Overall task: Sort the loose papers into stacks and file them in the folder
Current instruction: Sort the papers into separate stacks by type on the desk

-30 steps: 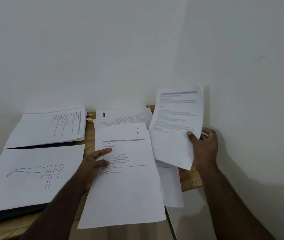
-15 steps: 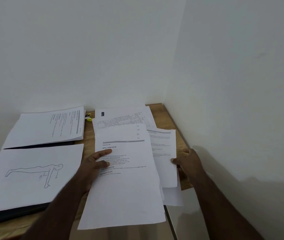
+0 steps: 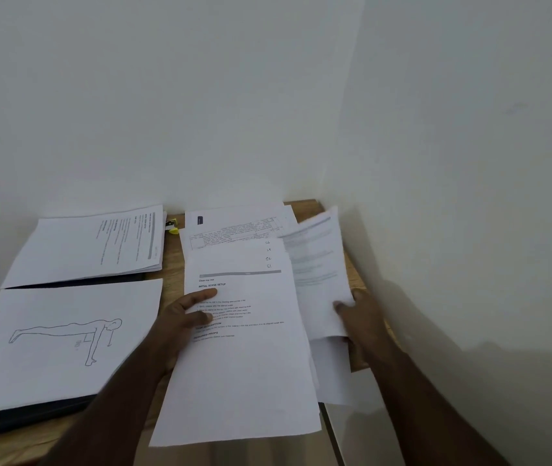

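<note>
A loose pile of printed papers (image 3: 244,364) lies in the middle of the wooden table (image 3: 171,290). My left hand (image 3: 183,324) rests flat on the top sheet, which is headed "Initial scene setup". My right hand (image 3: 358,317) pinches a printed sheet (image 3: 318,270) by its lower right corner and holds it tilted up off the pile's right side. An open black folder (image 3: 15,422) lies at the left. One stack, a push-up drawing (image 3: 66,334) on top, covers its near half. A text stack (image 3: 93,247) covers the far half.
White walls close the table in at the back and on the right. A small yellow object (image 3: 173,227) sits between the far stack and the pile. The pile overhangs the table's near edge. A table sheet (image 3: 234,227) lies at the pile's far end.
My right hand laid its raised sheet down on the right of the pile, then gripped a sheet there and lifted its far end. My left hand has stayed on the pile.
</note>
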